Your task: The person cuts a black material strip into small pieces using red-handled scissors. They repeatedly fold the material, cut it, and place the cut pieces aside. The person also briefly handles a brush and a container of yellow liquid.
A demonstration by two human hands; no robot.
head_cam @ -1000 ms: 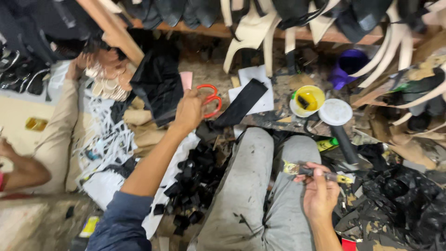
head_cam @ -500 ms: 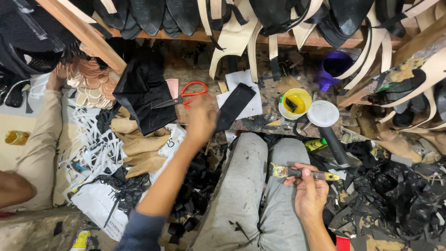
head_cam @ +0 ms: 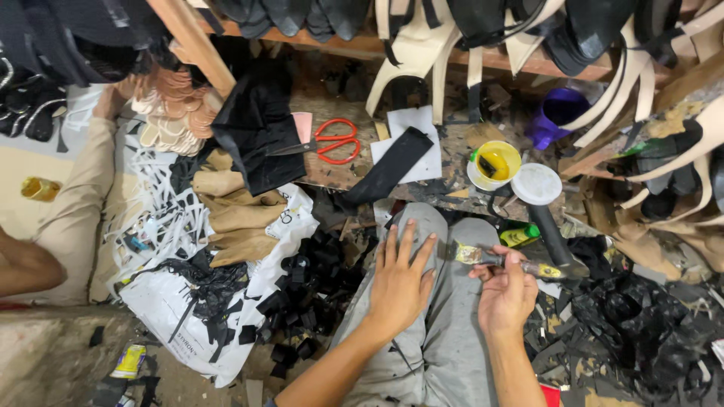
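Observation:
My left hand (head_cam: 400,277) lies flat and open on my left knee in grey trousers (head_cam: 445,347), fingers spread, holding nothing. My right hand (head_cam: 507,294) grips a small glue brush (head_cam: 483,257) over my right knee, its bristle end pointing left. Red-handled scissors (head_cam: 332,142) lie on the worn workboard (head_cam: 332,173) ahead, apart from both hands. Next to them a black strip of material (head_cam: 388,167) rests partly on a white sheet (head_cam: 418,128). A yellow glue pot (head_cam: 494,164) stands just right of the strip.
A white-topped black post (head_cam: 544,203) stands by the pot. Black offcuts (head_cam: 302,290) and a white bag (head_cam: 204,301) lie left of my knee. Tan pieces (head_cam: 230,215) are stacked nearby. Shoe uppers hang overhead. Another person's arm (head_cam: 26,264) shows at far left.
My left hand let go of the red scissors on the workboard and drew back onto my left knee. My right hand kept the brush in about the same place.

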